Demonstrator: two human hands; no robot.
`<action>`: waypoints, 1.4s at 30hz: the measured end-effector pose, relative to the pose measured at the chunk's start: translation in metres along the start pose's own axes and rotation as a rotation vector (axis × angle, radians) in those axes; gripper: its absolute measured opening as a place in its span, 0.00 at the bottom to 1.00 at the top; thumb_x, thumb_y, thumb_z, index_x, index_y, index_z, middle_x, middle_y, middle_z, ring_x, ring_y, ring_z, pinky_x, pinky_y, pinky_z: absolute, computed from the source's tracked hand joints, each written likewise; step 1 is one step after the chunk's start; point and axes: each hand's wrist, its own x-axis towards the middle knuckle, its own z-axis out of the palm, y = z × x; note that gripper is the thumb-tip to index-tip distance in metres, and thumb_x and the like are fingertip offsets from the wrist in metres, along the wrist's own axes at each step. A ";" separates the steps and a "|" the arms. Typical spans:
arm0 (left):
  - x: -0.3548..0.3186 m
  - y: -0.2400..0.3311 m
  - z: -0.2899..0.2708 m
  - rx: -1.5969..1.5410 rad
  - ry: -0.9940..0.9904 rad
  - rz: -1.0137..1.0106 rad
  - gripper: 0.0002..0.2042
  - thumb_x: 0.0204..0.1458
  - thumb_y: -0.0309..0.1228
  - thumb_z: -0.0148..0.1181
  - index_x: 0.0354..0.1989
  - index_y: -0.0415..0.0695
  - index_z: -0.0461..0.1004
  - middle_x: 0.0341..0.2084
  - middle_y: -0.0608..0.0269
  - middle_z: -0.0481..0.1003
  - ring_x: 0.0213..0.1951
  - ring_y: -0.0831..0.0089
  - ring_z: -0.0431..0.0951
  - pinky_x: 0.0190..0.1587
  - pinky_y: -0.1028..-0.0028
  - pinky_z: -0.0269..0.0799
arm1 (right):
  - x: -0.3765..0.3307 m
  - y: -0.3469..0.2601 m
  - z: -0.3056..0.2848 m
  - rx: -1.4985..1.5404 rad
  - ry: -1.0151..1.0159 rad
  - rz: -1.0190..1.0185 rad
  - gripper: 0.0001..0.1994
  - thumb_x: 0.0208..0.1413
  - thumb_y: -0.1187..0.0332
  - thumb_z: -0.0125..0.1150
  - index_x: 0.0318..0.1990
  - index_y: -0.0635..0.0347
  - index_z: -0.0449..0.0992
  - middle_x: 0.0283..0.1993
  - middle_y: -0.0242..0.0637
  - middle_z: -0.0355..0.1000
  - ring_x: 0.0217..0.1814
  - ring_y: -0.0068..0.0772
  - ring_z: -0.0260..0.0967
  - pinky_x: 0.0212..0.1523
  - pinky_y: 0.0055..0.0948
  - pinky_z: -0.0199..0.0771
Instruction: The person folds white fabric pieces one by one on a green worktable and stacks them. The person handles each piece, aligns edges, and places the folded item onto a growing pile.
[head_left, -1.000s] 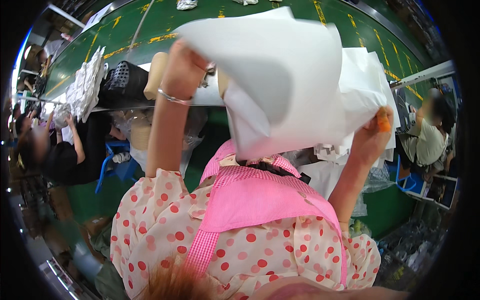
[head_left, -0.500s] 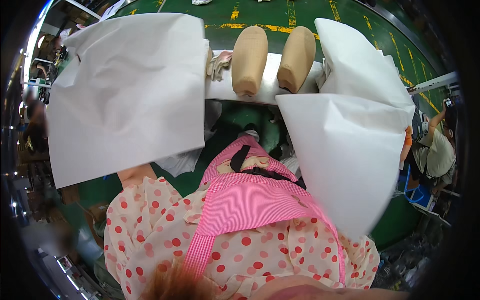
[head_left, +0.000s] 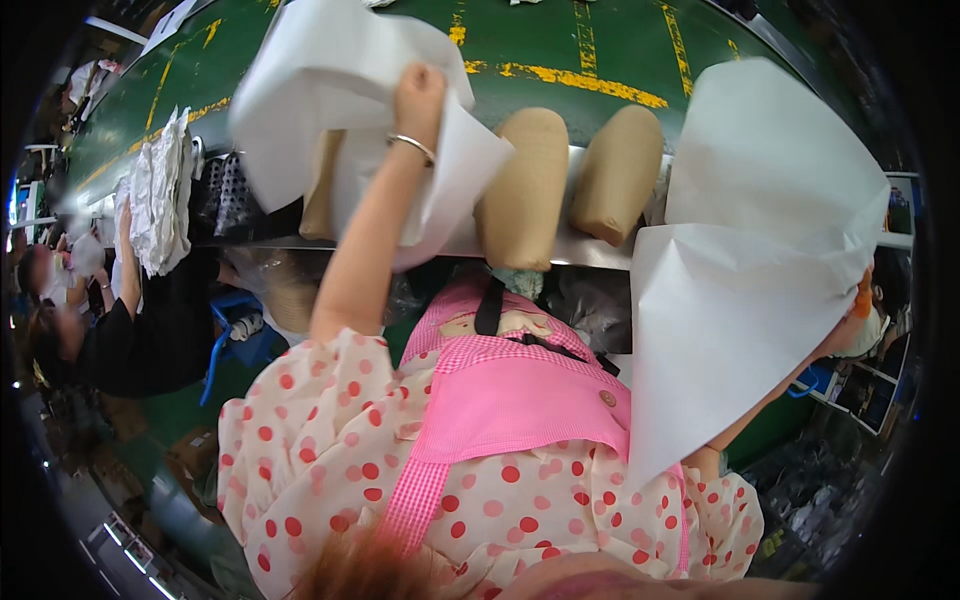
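Note:
My left hand is closed in a fist on a large white paper sheet, which bends and hangs around it over the bench. At the right, my right hand shows only at the edge of another folded white sheet. That sheet stands up against the hand and hides most of its fingers; something orange is on or beside them. Between the sheets, two beige rounded padded forms, a left form and a right form, rest on the bench. A third beige form is partly covered by the left sheet.
The narrow pale bench runs across in front of me. Crumpled white material and dark dotted items are at its left. A person in black works there, near a blue stool. Green floor with yellow lines lies beyond.
The left sheet has swung up and away, and my left hand now shows gripping it. The right sheet has shifted right and slightly down. The left end of the bench has come into view.

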 end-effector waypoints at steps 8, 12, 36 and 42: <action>-0.103 -0.147 0.019 0.791 -0.376 -0.056 0.20 0.54 0.42 0.46 0.46 0.39 0.71 0.38 0.41 0.74 0.41 0.50 0.74 0.47 0.59 0.66 | -0.015 -0.003 0.029 -0.066 0.034 0.160 0.22 0.62 0.61 0.44 0.53 0.73 0.66 0.53 0.45 0.68 0.51 0.31 0.67 0.52 0.27 0.65; -0.105 -0.134 0.020 0.830 -0.636 -0.194 0.20 0.54 0.40 0.46 0.48 0.38 0.70 0.41 0.39 0.72 0.45 0.49 0.72 0.50 0.60 0.64 | -0.016 -0.003 0.047 -0.024 0.056 0.205 0.20 0.62 0.63 0.44 0.54 0.72 0.67 0.52 0.44 0.69 0.48 0.29 0.68 0.49 0.25 0.66; -0.099 0.167 0.062 -0.454 -0.779 -0.271 0.24 0.59 0.41 0.47 0.56 0.34 0.63 0.49 0.58 0.69 0.53 0.71 0.67 0.58 0.71 0.59 | 0.045 -0.013 0.003 0.255 0.242 0.136 0.18 0.62 0.63 0.39 0.49 0.65 0.70 0.46 0.41 0.73 0.45 0.30 0.71 0.46 0.27 0.72; -0.084 0.180 0.154 -1.065 -0.792 -0.958 0.47 0.44 0.71 0.39 0.55 0.34 0.63 0.53 0.49 0.66 0.57 0.59 0.65 0.59 0.59 0.57 | -0.014 0.043 -0.019 0.515 0.315 0.496 0.17 0.61 0.62 0.39 0.49 0.63 0.70 0.47 0.38 0.72 0.48 0.28 0.70 0.49 0.27 0.71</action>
